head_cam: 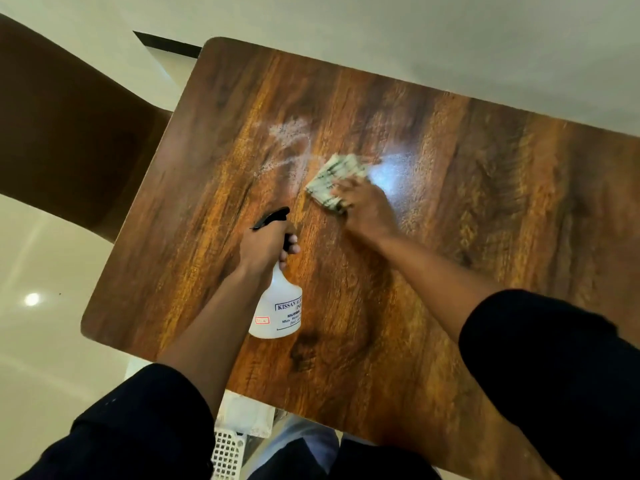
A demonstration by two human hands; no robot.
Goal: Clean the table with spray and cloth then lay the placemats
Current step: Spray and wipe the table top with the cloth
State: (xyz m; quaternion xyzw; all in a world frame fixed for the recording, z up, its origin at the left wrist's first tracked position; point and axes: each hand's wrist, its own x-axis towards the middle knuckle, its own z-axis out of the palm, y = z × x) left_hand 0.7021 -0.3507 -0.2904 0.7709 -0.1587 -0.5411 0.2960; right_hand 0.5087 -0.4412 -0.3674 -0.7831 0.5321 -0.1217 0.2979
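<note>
Wood-grain laminate covered the bench [450, 209], its rounded corners showing at the far left and near left. The left hand [265, 245] gripped the neck of a white spray bottle [277, 306], fingers curled round it below the black trigger head [272, 216] — the bottle hung tilted just above the bench, its printed label facing up, nozzle pointing toward the far side. The right hand [365, 206] pressed down on a folded cloth [334, 181], pale with dark green stripes, its fingers spread flat over the cloth's near edge; the cloth lay on the bench near the middle, blurred. White spray foam [287, 140] speckled the surface just left of the cloth and beyond it, and a pale wet sheen [391, 171] lay to the cloth's right. Both forearms were bare, with dark sleeves [554, 358] bunched above the elbows. A brown chair back [62, 126] stood beyond the bench's left end — and a white perforated basket [227, 452] sat below the near edge, on a glossy pale floor [45, 341].
</note>
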